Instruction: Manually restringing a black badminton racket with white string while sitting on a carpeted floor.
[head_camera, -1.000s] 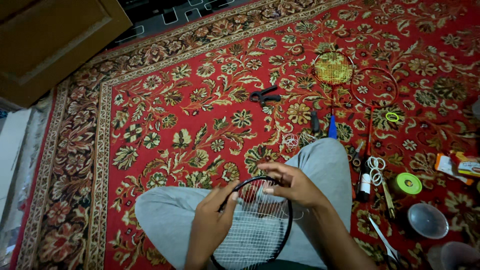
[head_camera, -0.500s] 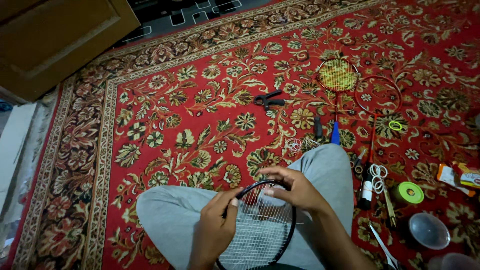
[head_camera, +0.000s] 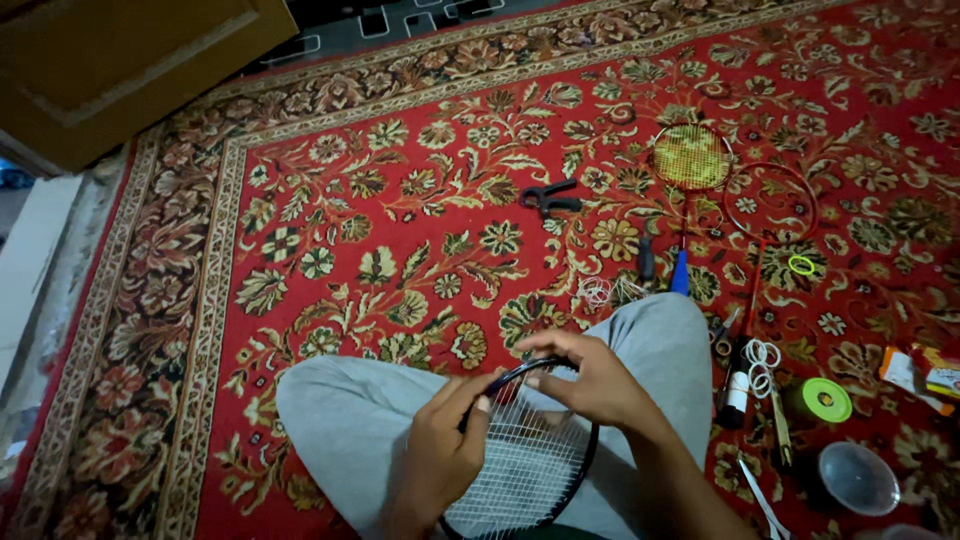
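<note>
We look down at a person sitting cross-legged in grey trousers on a red floral carpet (head_camera: 330, 230), with a dark-framed badminton racket (head_camera: 525, 460) lying across the lap at the bottom centre of the frame. The left hand (head_camera: 440, 455) is closed around the racket's rim on its left side, fingers curled over the frame. The right hand (head_camera: 590, 375) rests at the top of the hoop, fingertips pinched together on the rim where the strings meet it; whether a loose string end sits between them is too small for us to tell. We judge the main risk to be a slip: if the pinch loosens, the string could lose tension or spring free, and if the left hand's hold shifts, the racket could tilt off the knee. The racket's head is oval, its frame black and thin, its white strings forming a fine grid that appears complete over the part we see; its handle is out of view. To the right lie a green tape roll (head_camera: 822, 400), a clear round lid (head_camera: 858, 478) and small tools; a second racket (head_camera: 690, 160) with yellow strings lies at the upper right.
</note>
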